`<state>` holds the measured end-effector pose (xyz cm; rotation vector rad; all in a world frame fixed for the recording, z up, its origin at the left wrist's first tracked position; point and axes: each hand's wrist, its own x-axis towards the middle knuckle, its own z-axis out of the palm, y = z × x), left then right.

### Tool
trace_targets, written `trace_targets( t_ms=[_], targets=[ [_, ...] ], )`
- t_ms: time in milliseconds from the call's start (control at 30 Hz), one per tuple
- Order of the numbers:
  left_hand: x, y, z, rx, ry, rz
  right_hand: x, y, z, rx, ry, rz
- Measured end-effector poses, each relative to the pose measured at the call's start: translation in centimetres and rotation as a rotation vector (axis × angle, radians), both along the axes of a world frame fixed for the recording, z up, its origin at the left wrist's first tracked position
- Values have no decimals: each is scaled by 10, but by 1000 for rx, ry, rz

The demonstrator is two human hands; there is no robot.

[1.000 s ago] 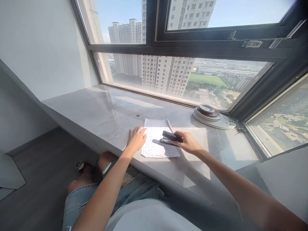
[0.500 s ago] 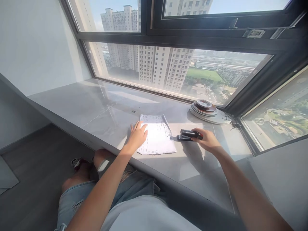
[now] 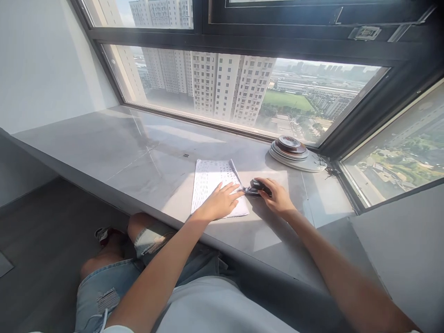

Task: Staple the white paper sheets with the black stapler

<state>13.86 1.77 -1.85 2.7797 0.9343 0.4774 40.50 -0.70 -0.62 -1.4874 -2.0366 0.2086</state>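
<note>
A stack of white paper sheets (image 3: 206, 182) covered in dark marks lies flat on the windowsill in front of me. My left hand (image 3: 222, 202) rests on the right part of the sheets with its fingers stretched out toward their right edge. A black stapler (image 3: 255, 186) is gripped in my right hand (image 3: 277, 196), its fingers wrapped around the rear and top. The stapler's front end meets the right edge of the paper, close to my left fingertips. Whether paper sits between its jaws is too small to tell.
Stacked plates (image 3: 289, 150) stand at the back right corner, beside a dark wiry tangle (image 3: 333, 172). Small dark staple strips (image 3: 186, 155) lie beyond the paper. The grey windowsill (image 3: 86, 143) runs left along the window, and its front edge lies above my legs.
My left hand has slid right across the paper to its right side. My right hand has brought the stapler left, up to the paper's right edge. The view has tilted down slightly.
</note>
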Motion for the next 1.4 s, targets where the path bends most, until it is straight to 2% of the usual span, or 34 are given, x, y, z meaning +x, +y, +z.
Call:
trace_targets(
  t_ms=[267, 600, 900, 1200, 1400],
  targets=[
    [6, -10, 4, 35, 13, -27, -12, 0, -1, 3, -10, 5],
    [11, -7, 5, 34, 31, -64, -18, -2, 2, 19, 2, -7],
    [18, -6, 3, 38, 23, -72, -19, 1, -1, 23, -68, -61],
    [16, -7, 4, 10, -46, -44, -22, -1, 2, 23, -77, -78],
    [15, -5, 4, -6, -11, -75, -23, -2, 1, 25, -92, -102]
  ],
)
